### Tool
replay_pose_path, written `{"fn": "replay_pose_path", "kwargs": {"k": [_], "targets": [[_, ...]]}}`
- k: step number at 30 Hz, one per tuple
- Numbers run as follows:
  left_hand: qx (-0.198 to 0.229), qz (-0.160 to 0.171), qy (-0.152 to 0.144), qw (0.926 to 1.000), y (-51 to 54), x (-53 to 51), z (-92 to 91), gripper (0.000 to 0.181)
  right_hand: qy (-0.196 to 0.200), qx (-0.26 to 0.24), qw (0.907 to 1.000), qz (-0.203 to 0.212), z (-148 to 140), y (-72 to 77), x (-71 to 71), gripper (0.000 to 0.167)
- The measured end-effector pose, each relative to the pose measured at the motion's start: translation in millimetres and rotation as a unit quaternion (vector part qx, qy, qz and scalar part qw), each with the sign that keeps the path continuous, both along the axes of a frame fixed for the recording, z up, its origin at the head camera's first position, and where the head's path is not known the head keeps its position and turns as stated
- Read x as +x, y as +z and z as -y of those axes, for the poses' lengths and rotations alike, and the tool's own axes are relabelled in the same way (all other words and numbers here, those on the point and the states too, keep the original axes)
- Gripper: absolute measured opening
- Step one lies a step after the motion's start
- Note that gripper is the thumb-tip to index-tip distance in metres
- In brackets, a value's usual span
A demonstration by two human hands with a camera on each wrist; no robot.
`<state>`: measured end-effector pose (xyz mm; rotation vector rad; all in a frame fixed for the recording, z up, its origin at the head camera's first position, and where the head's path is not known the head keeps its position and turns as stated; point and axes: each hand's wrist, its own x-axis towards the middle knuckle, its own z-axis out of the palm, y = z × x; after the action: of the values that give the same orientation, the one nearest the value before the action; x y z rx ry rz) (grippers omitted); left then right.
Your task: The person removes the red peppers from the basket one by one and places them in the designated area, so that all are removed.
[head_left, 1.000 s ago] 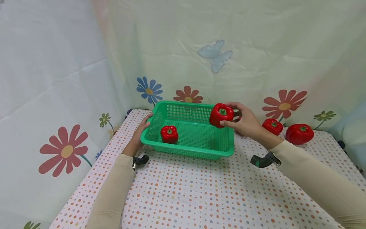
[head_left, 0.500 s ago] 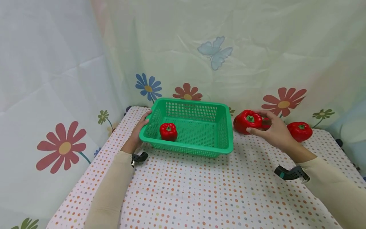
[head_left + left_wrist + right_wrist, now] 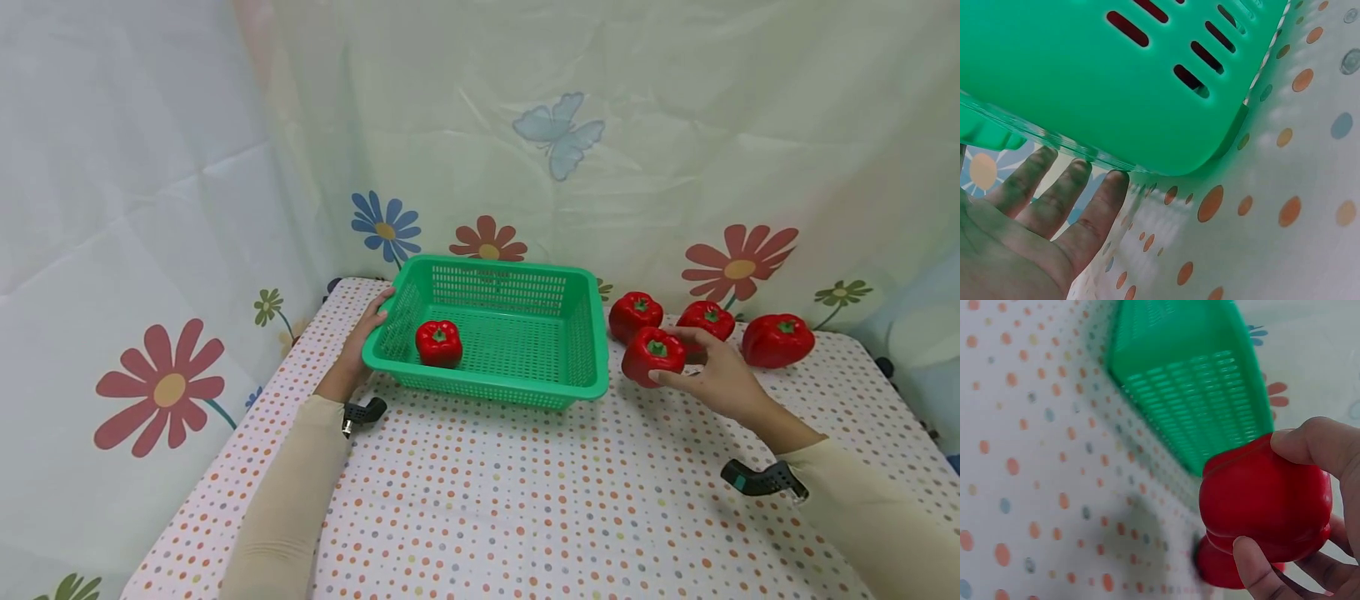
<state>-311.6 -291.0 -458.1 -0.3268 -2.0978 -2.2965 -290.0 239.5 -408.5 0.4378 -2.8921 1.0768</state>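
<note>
My right hand (image 3: 716,375) grips a red bell pepper (image 3: 653,357) between thumb and fingers, just right of the green basket (image 3: 487,387). In the right wrist view the thumb and fingertips of that hand (image 3: 1329,506) press on the held pepper (image 3: 1266,500), with another pepper partly behind it. My left hand (image 3: 360,346) is at the basket's left end. The left wrist view has this hand (image 3: 1041,231) with extended fingers, tips touching the green wall (image 3: 1085,81). One red pepper (image 3: 439,343) is inside the basket, towards its left.
Behind and right of the held pepper are three more red peppers, at the left (image 3: 636,313), middle (image 3: 707,317) and right (image 3: 777,340). A dotted cloth (image 3: 480,500) covers the table. Flowered curtain (image 3: 450,167) hangs behind and at the left.
The right hand has carried its pepper from over the basket's right end out to the right, then lower and nearer. The left hand has stayed at the basket.
</note>
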Motion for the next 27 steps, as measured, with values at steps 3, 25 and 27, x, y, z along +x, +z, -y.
{"fn": "replay_pose_path", "kwargs": {"k": [3,25,27], "targets": [[0.003,0.001,-0.001,1.0000,-0.3,0.4,0.3,0.053,0.005,-0.005,0.9999,0.012,0.7,-7.3,-1.3,0.085],[-0.008,0.006,0.013,0.9999,1.5,1.1,-1.6,0.053,0.013,-0.012,0.9991,0.038,3.8,-29.4,-8.1,0.084],[-0.007,0.004,0.013,0.9999,1.1,0.9,-1.5,0.053,0.011,-0.012,0.9988,0.046,4.7,-29.8,-8.3,0.085]]}}
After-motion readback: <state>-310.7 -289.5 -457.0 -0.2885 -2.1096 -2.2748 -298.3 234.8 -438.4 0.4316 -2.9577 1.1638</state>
